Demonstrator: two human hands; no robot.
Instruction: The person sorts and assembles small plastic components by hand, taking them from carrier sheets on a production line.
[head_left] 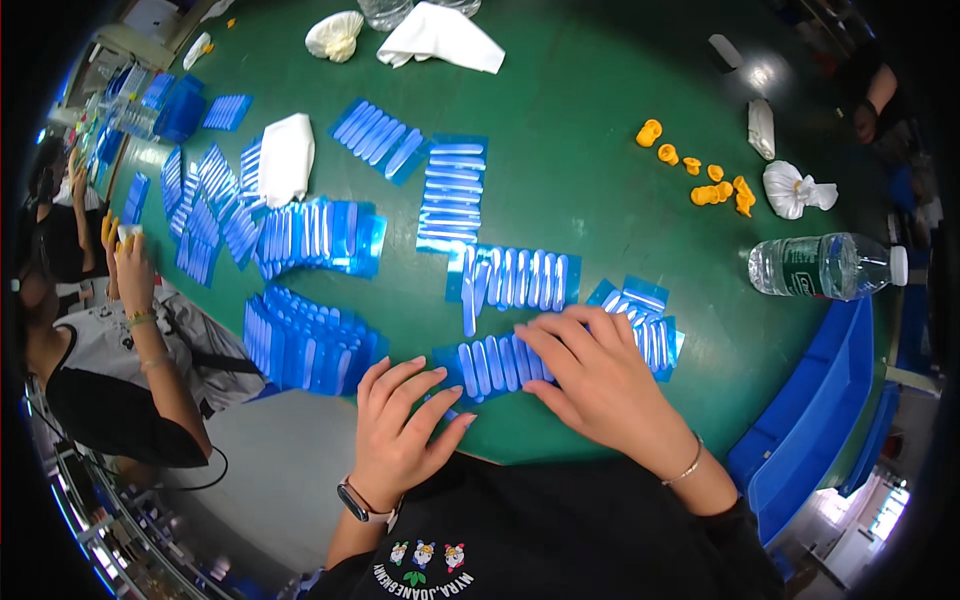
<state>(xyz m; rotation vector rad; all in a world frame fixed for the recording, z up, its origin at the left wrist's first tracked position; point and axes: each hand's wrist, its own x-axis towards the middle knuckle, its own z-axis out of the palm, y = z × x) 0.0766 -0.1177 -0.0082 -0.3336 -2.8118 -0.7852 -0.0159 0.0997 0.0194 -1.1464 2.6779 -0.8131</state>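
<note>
Head view, my hands: my left hand (400, 425) lies flat with spread fingers on the near edge of the green surface (590, 120), grasping nothing. My right hand (590, 375) is also released, its fingers pressing flat on a blue blister sheet (490, 365).
Sheet and hands: the sheet lies between both hands, directly in front of me. Its long axis goes left to right and the white capsule shapes stand across it. The right hand covers its right end; the left hand touches its near left corner.
Other packages: one more sheet (515, 278) lies just behind, another (648, 315) just right of my right hand, a stack (310, 345) to the left.
Further things: a clear water bottle (825, 265) with a green label lies on its side at the right; orange pieces (705, 180) and tied white bags (795, 190) are well apart.
Neighbour: another person's arm (150, 340) at the left.
</note>
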